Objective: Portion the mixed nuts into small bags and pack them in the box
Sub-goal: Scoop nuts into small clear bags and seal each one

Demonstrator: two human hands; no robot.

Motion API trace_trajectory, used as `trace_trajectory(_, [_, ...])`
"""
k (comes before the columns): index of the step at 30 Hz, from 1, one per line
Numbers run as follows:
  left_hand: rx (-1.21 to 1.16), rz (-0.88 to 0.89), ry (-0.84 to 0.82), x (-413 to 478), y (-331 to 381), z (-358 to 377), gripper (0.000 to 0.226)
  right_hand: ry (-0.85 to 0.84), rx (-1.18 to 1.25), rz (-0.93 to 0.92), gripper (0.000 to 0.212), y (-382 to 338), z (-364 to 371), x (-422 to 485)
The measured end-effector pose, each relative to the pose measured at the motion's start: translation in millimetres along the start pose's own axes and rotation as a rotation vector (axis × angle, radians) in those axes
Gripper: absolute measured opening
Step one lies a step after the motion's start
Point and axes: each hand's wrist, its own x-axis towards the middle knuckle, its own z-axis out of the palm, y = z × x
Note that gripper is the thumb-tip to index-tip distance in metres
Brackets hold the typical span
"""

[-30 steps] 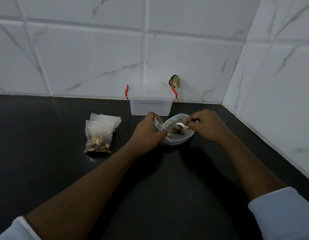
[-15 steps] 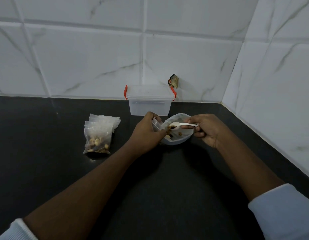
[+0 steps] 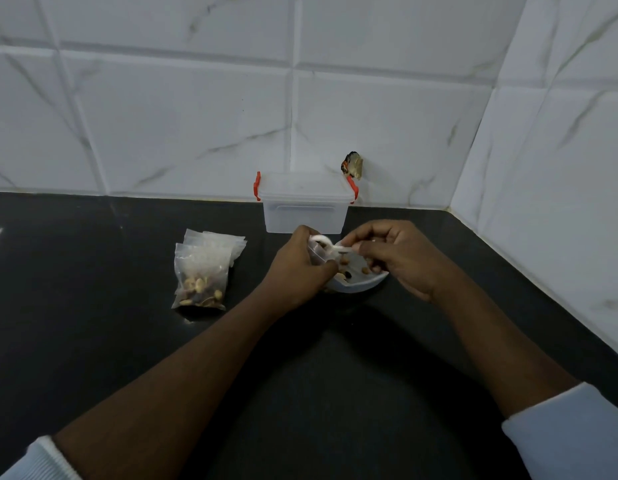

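A white bowl [image 3: 361, 287] of mixed nuts [image 3: 349, 271] sits on the black counter. My left hand [image 3: 295, 271] grips a small clear bag [image 3: 318, 252] at the bowl's left rim, mouth up. My right hand [image 3: 401, 258] pinches a white plastic spoon [image 3: 330, 247] by its handle, the spoon's bowl tipped into the bag's mouth. A filled bag of nuts [image 3: 200, 278] lies to the left on top of a few empty bags [image 3: 224, 242]. A clear lidded box with red clasps [image 3: 304, 202] stands behind the bowl, against the wall.
The black counter [image 3: 93, 271] meets white tiled walls at the back and on the right. A small dark object [image 3: 352, 164] sticks on the back wall just right of the box.
My right hand lifted the spoon out of the bowl and carried it left, up to the mouth of the bag. My left hand kept holding the bag.
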Motion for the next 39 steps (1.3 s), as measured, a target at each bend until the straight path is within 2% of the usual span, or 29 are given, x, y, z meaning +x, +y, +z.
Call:
trace_trajectory(3, [-0.004, -0.01, 0.005, 0, 0, 1, 0.041, -0.057, -0.125, -0.057, 0.027, 3, -3, -1])
trace_trajectory(5, [-0.003, -0.001, -0.006, 0, -1, 1, 0.043, -0.016, -0.149, -0.086, 0.033, 2, -7, 0])
trace_trajectory(8, [-0.008, -0.005, -0.023, 0, 0, 1, 0.042, 0.078, -0.107, -0.098, 0.031, -4, -16, -3])
trace_trajectory(11, [-0.024, -0.026, -0.028, 0, 1, 0, 0.036, 0.14, -0.298, -0.075, 0.031, 1, -29, -3])
trace_trajectory(13, [-0.023, -0.034, -0.029, 0, 1, -1, 0.035, 0.107, -0.454, -0.054, 0.03, 5, -31, -1])
trace_trajectory(17, [0.012, -0.037, -0.01, 1, 1, 0, 0.034, -0.127, -0.636, 0.005, 0.026, 8, -20, -1])
trace_trajectory(21, [-0.011, -0.04, 0.004, 0, 3, -1, 0.032, 0.018, -0.659, -0.034, 0.025, 7, -23, 0])
trace_trajectory(24, [-0.026, -0.019, 0.029, -2, 5, -1, 0.029, -0.063, -0.586, -0.04, 0.025, 6, -22, -1])
trace_trajectory(26, [-0.029, -0.013, 0.042, -2, 5, -1, 0.029, -0.159, -0.653, -0.041, 0.026, 6, -17, -1])
trace_trajectory(28, [-0.032, -0.024, 0.033, -2, 6, -1, 0.028, -0.112, -0.718, -0.05, 0.026, 6, -18, 1])
trace_trajectory(31, [-0.037, -0.031, 0.024, -1, 6, -2, 0.028, -0.009, -0.659, -0.062, 0.029, 6, -27, -1])
trace_trajectory(33, [-0.032, -0.041, 0.02, -1, 6, -2, 0.029, -0.107, -0.653, -0.064, 0.027, 4, -25, -2])
trace_trajectory(35, [-0.017, -0.047, 0.015, -1, 5, -1, 0.029, -0.191, -0.75, -0.049, 0.025, 5, -20, 0])
trace_trajectory(39, [-0.029, -0.046, 0.013, -1, 4, -1, 0.027, 0.03, -0.813, -0.032, 0.027, 11, -33, 3])
